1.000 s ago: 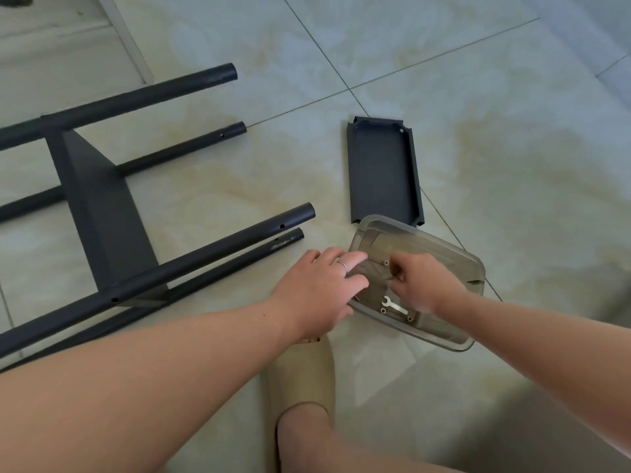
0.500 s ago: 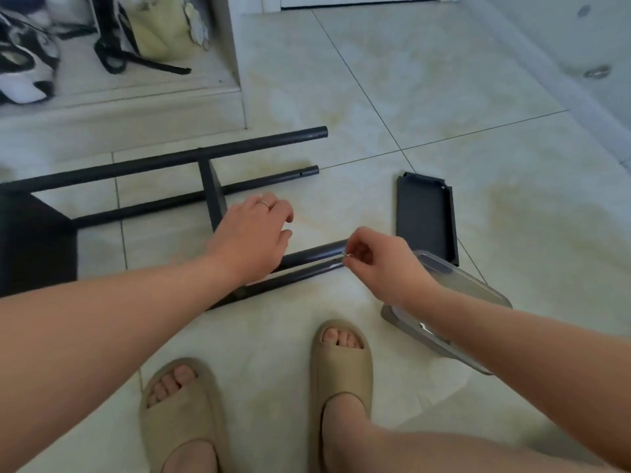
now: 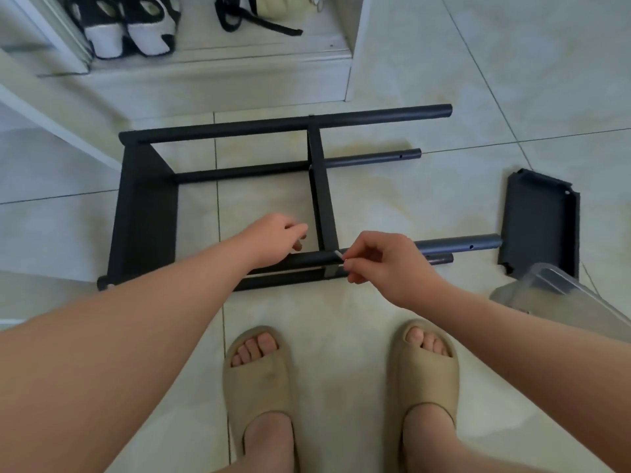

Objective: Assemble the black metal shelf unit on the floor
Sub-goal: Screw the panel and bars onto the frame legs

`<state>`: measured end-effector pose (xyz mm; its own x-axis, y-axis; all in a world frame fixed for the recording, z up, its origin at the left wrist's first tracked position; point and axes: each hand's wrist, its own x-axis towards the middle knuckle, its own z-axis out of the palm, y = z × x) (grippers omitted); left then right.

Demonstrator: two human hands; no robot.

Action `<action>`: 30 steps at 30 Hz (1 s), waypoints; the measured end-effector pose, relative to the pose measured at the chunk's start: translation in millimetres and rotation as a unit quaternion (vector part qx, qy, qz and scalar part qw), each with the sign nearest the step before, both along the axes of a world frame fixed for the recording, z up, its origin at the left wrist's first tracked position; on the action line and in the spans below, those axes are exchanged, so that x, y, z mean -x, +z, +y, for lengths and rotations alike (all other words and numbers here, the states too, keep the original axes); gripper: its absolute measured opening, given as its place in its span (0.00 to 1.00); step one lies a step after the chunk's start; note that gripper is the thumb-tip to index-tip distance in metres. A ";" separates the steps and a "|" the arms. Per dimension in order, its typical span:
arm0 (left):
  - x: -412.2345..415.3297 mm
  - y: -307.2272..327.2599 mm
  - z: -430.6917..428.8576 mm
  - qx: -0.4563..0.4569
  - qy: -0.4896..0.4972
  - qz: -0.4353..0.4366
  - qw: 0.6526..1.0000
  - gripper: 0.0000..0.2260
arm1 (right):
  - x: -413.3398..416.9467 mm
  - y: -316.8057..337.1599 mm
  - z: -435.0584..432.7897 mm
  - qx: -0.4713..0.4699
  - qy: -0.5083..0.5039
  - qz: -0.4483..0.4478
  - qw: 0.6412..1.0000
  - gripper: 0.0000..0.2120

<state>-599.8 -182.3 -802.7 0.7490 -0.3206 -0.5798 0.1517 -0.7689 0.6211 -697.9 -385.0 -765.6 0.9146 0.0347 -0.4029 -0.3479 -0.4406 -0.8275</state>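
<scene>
Shelf frame (image 3: 146, 213), black, lay sideways on the floor. Our right hand (image 3: 379, 264) pinched a small silvery fastener (image 3: 339, 255) at the near tube (image 3: 307, 259); our left hand (image 3: 280, 233) hovered loose-fingered, holding nothing. Fastening step, we judged; next, seating it squarely in its hole.

The shelf frame (image 3: 321, 199) is laid on the floor (image 3: 409, 80), tube ends pointed right. A loose panel (image 3: 539, 223) is set right of them, a container (image 3: 560, 298) just before it. Shoes (image 3: 126, 25) are kept on a step (image 3: 222, 80) behind the frame. Over the nearest tube a small metal part (image 3: 339, 255) is pinched in the right hand (image 3: 386, 264), with the left hand (image 3: 276, 238) held to its left.
</scene>
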 end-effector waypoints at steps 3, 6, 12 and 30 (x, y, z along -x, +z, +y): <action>-8.3 -6.6 -6.9 0.027 0.006 0.051 0.998 0.18 | 1.5 -11.2 1.3 -0.013 -0.005 -0.001 1.000 0.09; -10.0 -14.0 -15.4 0.038 -0.009 0.057 0.998 0.22 | 4.8 -18.8 3.9 -0.029 -0.016 -0.008 0.999 0.07; -3.8 -20.8 -21.9 0.082 -0.039 0.099 0.991 0.15 | 6.2 -25.7 4.7 -0.061 -0.021 -0.021 0.998 0.09; -0.3 -17.7 -24.8 0.074 -0.024 0.079 0.994 0.15 | 17.0 -37.5 -1.7 -0.079 -0.038 -0.028 0.996 0.08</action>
<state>-599.5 -207.1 -820.4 0.6349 -0.4438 -0.6324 0.2216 -0.6796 0.6993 -715.0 -386.7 -803.1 0.9375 0.0239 -0.3471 -0.3273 -0.2779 -0.9031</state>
